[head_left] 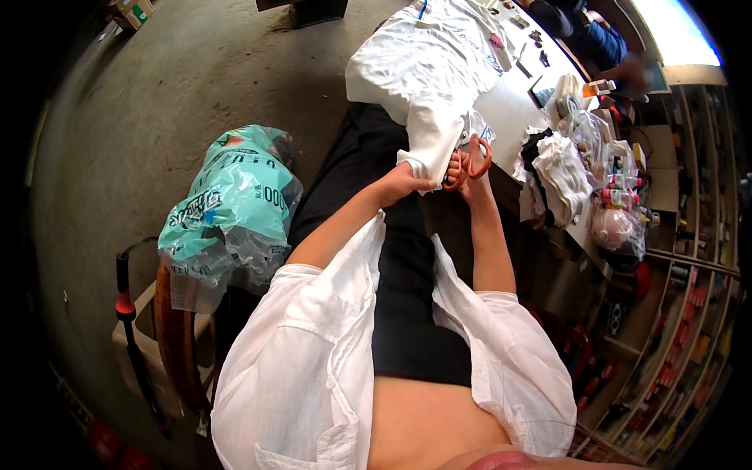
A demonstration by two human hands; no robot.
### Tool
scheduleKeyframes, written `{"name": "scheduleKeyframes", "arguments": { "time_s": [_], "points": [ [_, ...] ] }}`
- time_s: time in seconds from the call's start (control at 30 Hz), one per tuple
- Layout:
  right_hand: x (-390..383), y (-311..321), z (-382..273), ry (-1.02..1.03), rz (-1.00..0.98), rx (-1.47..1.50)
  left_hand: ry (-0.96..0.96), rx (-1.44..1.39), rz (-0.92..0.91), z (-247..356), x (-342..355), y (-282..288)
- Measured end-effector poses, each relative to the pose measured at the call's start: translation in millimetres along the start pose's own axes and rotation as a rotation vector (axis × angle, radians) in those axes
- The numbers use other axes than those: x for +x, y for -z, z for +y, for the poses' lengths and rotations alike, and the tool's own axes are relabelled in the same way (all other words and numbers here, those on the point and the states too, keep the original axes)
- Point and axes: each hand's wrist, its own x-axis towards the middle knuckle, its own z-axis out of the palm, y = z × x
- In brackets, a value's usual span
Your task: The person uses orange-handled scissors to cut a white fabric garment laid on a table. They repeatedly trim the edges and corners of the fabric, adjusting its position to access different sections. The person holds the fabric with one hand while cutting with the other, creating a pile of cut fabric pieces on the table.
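A white garment with blue script and a small pink patch lies over the near end of the table and hangs down toward my lap. My left hand pinches its lower edge, thumb on top. Close to its right, my right hand is closed on scissors, whose orange handle loops stick out around the fingers. The blades are hidden by the hand and the cloth, so whether they touch the fabric does not show.
White table with small dark items; beside it, white and black cloths and clear bags of bottles. Another person is at its far side. Teal plastic bag on a chair at left; packed shelves at right.
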Motion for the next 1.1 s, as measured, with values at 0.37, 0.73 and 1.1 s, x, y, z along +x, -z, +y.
{"name": "scheduleKeyframes", "arguments": {
  "time_s": [0.37,0.73,1.1],
  "points": [
    [-17,-8,-12,0.034,-0.082,-0.054,-0.055,0.013,0.02,8,-7,0],
    [3,5,-13,0.019,-0.025,-0.065,-0.034,0.075,-0.061,10,-16,-10],
    [-1,-5,-18,0.005,-0.079,0.028,-0.105,0.148,0.194,-7,-4,-12]
  ]
}}
